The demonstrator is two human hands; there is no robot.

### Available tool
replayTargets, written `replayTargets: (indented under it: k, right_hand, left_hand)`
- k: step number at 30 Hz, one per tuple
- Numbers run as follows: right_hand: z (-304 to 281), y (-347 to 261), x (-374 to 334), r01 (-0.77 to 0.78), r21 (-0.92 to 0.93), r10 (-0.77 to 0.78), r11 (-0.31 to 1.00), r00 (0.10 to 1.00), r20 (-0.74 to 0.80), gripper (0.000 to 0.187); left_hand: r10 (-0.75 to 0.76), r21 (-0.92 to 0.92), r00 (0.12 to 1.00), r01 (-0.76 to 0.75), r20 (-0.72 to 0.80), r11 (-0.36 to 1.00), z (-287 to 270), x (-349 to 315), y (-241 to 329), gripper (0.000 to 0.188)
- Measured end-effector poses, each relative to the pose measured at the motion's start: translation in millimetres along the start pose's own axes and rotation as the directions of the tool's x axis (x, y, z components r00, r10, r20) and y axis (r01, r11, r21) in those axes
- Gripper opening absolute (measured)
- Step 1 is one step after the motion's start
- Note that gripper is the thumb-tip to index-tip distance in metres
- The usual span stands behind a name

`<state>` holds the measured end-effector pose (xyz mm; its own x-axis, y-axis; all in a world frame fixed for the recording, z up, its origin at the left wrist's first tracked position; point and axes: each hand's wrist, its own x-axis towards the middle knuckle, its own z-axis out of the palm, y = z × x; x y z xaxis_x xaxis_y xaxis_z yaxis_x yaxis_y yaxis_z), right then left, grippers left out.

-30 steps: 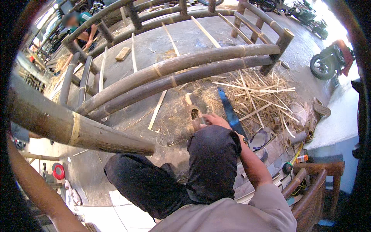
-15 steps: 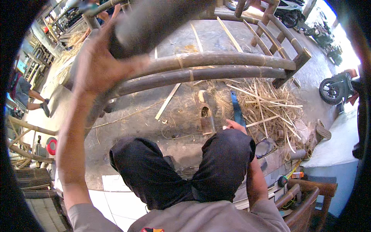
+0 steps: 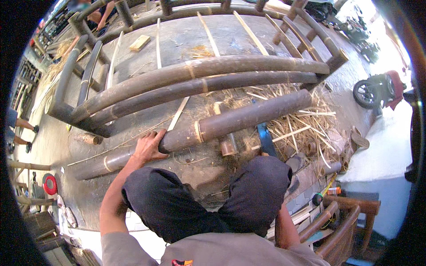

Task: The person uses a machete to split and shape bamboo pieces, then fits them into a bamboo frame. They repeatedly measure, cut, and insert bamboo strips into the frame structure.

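A thick dark bamboo pole [image 3: 253, 113] runs across in front of my knees, from the floor at the left up to the straw heap at the right. My left hand [image 3: 150, 147] is wrapped over it, left of the middle. A short piece of cut bamboo [image 3: 229, 149] shows under the pole, which hides its middle part. Just beyond my right knee, a blue-bladed saw [image 3: 265, 138] points away from me, its blade close to the pole. Only a bit of my right hand [image 3: 265, 154] shows at the blade's near end; the knee covers the rest and the saw's handle.
A large bamboo frame [image 3: 204, 83] with thin slats stands just beyond the pole. Shavings and strips [image 3: 306, 126] are heaped at the right. Near my right side are a tape measure [image 3: 317, 198] and a brown chair [image 3: 341, 226]. Another person's arm [image 3: 105, 17] shows at the far left.
The bamboo pole has come down from a raised, blurred position at the upper left and now lies across in front of me. My left hand has lowered onto it. The saw blade has shifted slightly.
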<state>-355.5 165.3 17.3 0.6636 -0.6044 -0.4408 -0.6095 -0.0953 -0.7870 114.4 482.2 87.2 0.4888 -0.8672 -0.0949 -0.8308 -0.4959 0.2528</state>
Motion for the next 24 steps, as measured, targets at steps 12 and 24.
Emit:
replayTargets:
  k: [12, 24]
  right_hand:
    - [-13.2, 29.7, -29.4, -0.228, 0.055, 0.230, 0.972, 0.973, -0.032, 0.047]
    - [-81.5, -90.7, 51.5, 0.039, -0.067, -0.048, 0.997, 0.990, -0.131, 0.045]
  left_hand:
    - [-0.199, 0.055, 0.959, 0.191, 0.203, 0.980, 63.2, -33.8, -72.9, 0.094]
    - [-0.617, -0.116, 0.787, 0.613, -0.002, 0.782, 120.5, 8.1, -157.8, 0.053]
